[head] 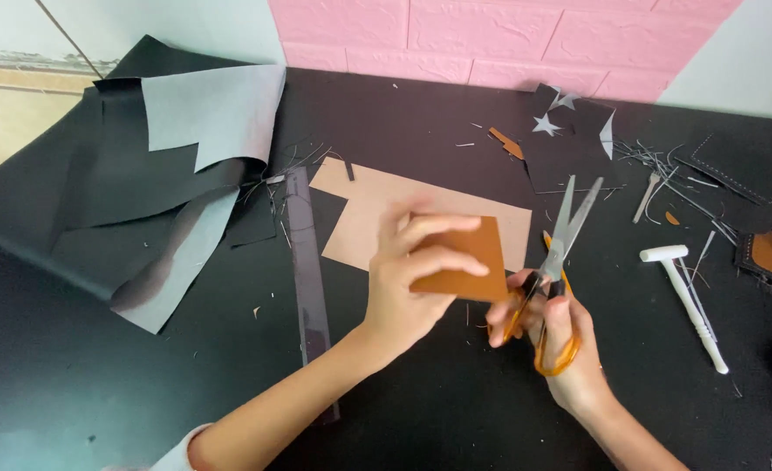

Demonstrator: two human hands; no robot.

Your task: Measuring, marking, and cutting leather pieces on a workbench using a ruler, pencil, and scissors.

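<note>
The ruler (309,262) lies on the desk (72,384), left of the flat sheet (377,205). The folded material (142,174) lies further left. The mallet (690,296) lies right of the scissors (559,253). Offcuts (569,131) lie behind.

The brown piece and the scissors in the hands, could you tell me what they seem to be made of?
The brown piece looks like leather or stiff card: matte, flat, holding its shape. The scissors have shiny grey blades, likely steel, and glossy orange handles, probably plastic.
</note>
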